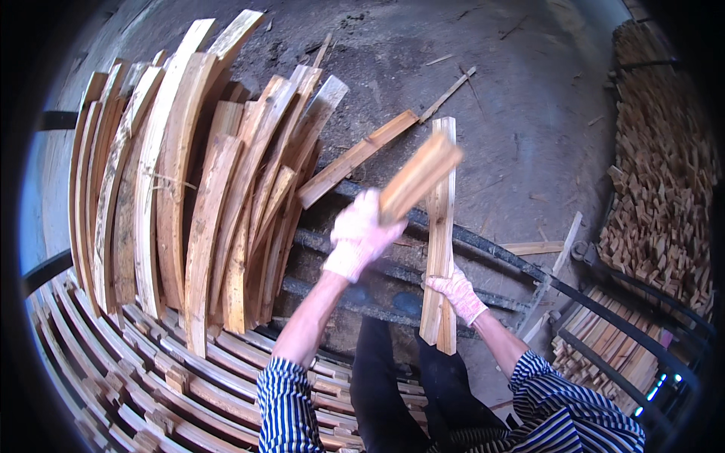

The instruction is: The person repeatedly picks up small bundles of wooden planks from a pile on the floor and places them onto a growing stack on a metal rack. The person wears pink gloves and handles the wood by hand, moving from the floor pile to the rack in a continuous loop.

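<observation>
My left hand (361, 235), in a pale pink knit glove, is closed round the near end of a short wooden board (419, 179). The board slants up to the right and its far end is smeared by motion. In a matching glove, my right hand (459, 295) grips a pair of long, narrow wooden planks (439, 249) about their lower part, right of my left hand. The planks lie against each other and point away from me. The short board crosses in front of their upper part.
Many rough boards (170, 189) lean in a tall stack at the left. Below it are layered wooden strips (219, 385). Dark metal rails (491, 249) run before me. A loose board (359, 158) lies across beyond them. Bundled wood pieces (657, 204) stand at far right.
</observation>
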Demonstrator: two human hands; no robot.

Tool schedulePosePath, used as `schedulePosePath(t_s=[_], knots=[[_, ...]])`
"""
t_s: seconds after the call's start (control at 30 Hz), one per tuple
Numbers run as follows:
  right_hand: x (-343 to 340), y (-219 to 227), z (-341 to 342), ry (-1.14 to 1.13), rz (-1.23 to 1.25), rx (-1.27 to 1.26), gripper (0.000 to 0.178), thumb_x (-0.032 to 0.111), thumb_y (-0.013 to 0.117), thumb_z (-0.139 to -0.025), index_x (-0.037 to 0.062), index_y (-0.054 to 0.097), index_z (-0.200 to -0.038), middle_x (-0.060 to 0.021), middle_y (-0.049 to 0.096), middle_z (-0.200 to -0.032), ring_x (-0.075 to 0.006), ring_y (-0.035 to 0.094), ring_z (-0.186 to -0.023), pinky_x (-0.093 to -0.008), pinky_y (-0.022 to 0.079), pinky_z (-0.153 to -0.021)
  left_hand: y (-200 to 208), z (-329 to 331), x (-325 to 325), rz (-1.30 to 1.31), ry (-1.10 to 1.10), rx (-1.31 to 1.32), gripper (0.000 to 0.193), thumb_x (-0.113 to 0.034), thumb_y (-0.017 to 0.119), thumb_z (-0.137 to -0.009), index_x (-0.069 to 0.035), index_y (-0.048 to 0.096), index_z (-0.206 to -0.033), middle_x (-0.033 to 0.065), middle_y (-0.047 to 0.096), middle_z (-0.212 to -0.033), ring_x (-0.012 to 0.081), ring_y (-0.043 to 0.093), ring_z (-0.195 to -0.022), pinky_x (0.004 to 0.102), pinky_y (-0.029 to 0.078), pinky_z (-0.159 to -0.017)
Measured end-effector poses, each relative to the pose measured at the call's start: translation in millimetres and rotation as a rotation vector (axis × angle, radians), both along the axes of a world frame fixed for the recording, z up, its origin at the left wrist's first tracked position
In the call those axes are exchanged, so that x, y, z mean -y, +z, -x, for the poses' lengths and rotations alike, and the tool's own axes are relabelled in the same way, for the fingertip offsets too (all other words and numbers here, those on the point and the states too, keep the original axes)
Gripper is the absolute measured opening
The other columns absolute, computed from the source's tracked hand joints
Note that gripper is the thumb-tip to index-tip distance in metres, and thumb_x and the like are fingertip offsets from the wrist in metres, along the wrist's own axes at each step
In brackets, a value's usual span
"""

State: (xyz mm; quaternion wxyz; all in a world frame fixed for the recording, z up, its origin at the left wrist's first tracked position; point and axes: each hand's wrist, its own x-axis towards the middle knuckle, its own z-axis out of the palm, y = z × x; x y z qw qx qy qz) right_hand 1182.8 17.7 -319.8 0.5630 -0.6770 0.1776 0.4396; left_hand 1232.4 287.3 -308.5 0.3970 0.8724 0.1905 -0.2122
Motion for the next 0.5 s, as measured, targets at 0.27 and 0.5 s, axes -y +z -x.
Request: schedulePosePath(t_s=[0.27,0.5], knots=[[39.5,-15.1,9.2,-0.115,0.165,-0.016,0.045,0.016,0.079,-0.084,-0.0002,0.06,-0.122,-0.0085,0.071,-0.102,-0.0159,0.069,-0.093,-0.0303,0.057,-0.08,-156.5,-94.9,-33.8,-0.466,-0.001,-0.206,0.06,-0.043,0.076,-0.072,-0.012,0.06,-0.121,0.0148,0.064,-0.119,0.0334,0.061,-0.112,0.0521,0.039,-0.1],[51.1,-15.2,29.1,-0.29,0.014,-0.189,0.04,0.021,0.077,-0.087,0.0009,0.061,-0.118,-0.0087,0.07,-0.1,-0.0198,0.069,-0.094,-0.0341,0.057,-0.083,-187.1,-100.1,-52.3,-0.404,-0.038,-0.254,0.062,-0.036,0.081,-0.072,-0.005,0.058,-0.121,0.0211,0.068,-0.116,0.0352,0.068,-0.107,0.0436,0.054,-0.092]])
